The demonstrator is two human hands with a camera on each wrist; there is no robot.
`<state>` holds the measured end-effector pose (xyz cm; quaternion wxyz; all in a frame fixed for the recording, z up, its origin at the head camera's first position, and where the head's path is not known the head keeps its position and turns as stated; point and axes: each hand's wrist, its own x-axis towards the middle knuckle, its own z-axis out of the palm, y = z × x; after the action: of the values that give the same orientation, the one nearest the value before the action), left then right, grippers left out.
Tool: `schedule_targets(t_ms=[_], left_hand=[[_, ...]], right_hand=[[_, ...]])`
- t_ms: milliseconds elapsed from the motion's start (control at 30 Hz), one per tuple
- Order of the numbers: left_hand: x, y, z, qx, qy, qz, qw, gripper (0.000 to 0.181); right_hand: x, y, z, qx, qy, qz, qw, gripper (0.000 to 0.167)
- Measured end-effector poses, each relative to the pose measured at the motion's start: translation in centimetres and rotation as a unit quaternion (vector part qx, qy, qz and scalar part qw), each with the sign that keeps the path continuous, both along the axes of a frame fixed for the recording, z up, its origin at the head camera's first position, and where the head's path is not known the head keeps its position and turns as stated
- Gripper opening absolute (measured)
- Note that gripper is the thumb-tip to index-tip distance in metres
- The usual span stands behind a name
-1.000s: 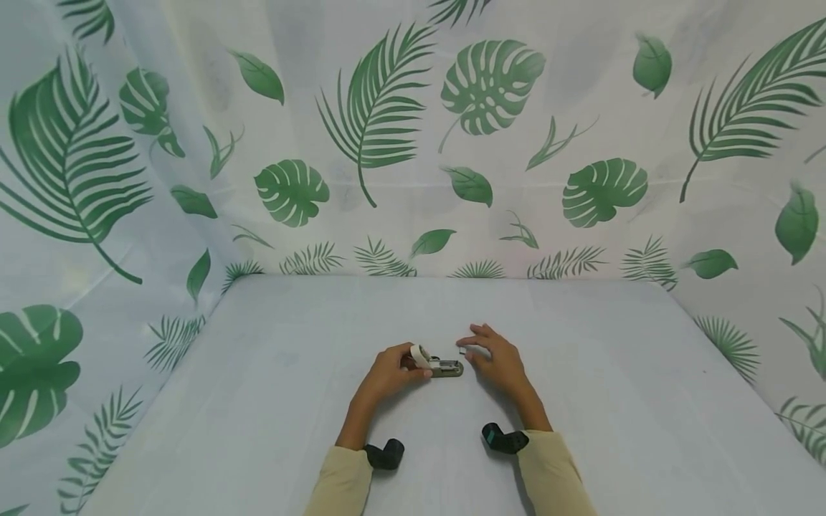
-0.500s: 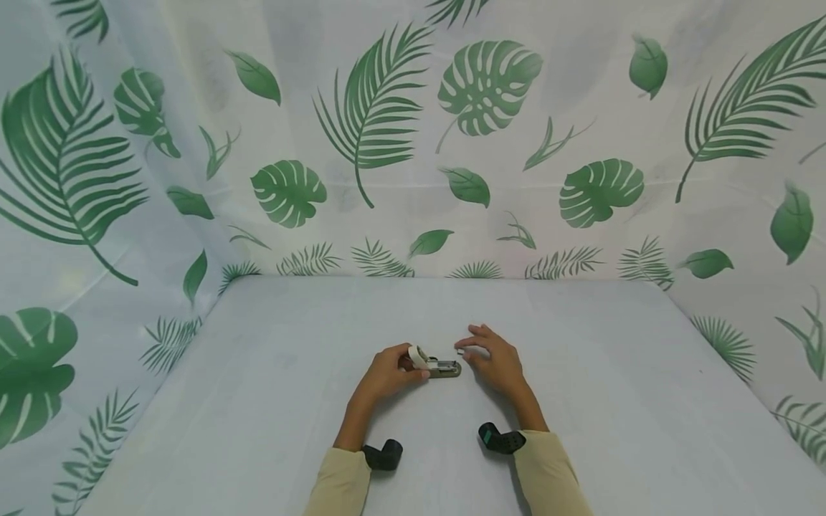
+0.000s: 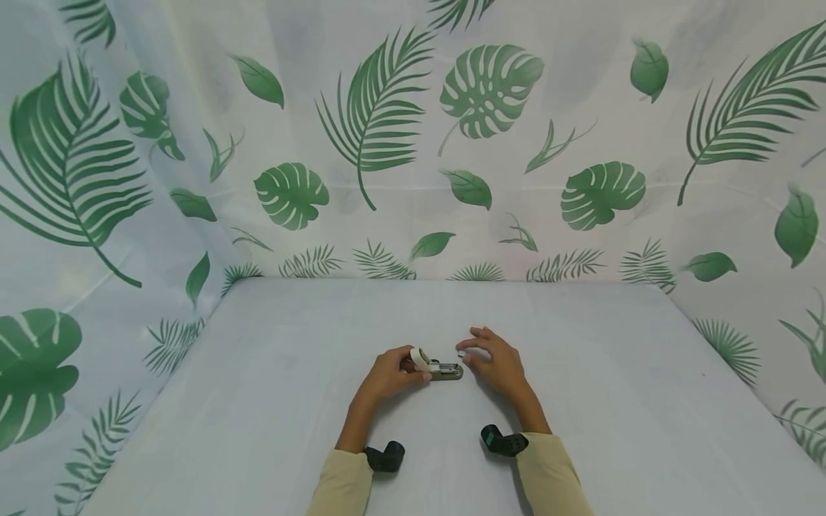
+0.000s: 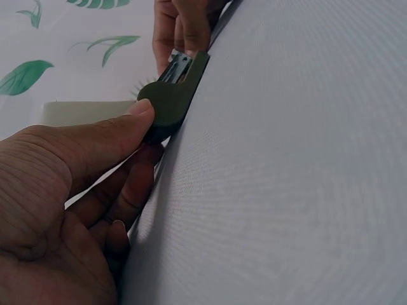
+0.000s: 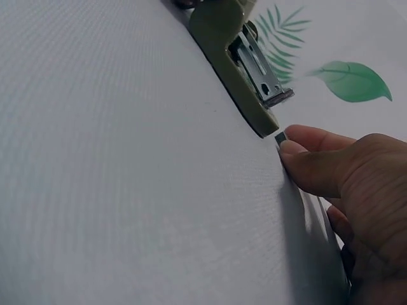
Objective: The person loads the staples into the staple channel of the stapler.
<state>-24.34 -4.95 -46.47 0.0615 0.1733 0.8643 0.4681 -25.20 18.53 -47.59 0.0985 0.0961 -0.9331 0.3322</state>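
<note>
A small green stapler (image 3: 447,371) lies on the white surface, its pale top arm raised and the metal staple channel (image 5: 257,67) exposed. My left hand (image 3: 387,374) grips its hinge end, the thumb on the green side (image 4: 170,101) in the left wrist view. Just off the stapler's other end, my right hand (image 3: 500,364) pinches a small staple strip (image 5: 280,137) between thumb and finger. In the right wrist view the strip is close to the base tip; whether they touch, I cannot tell.
The white tabletop (image 3: 271,401) spreads around both hands. A white curtain with green leaf prints (image 3: 400,208) stands behind and at both sides. Black devices (image 3: 386,457) are strapped at both wrists.
</note>
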Motion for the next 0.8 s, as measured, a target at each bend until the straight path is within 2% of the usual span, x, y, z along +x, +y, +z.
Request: schedule_targets(t_ms=[333,600,800], left_hand=[[0.07,0.11,-0.08,0.005,0.001,0.004,1.0,0.027],[0.05,0.1,-0.01,0.004,-0.001,0.007,1.0,0.027],[0.06,0.16,0.01,-0.001,-0.001,0.005,1.0,0.027]], right_hand=[[-0.33,0.17,-0.15,-0.011,-0.019,-0.011,0.9997,0.017],[-0.75,0.58,-0.66,-0.086,-0.057,-0.04,0.9938,0.022],[-0.49,0.4,-0.5,-0.121,-0.058,-0.066,0.9887,0.021]])
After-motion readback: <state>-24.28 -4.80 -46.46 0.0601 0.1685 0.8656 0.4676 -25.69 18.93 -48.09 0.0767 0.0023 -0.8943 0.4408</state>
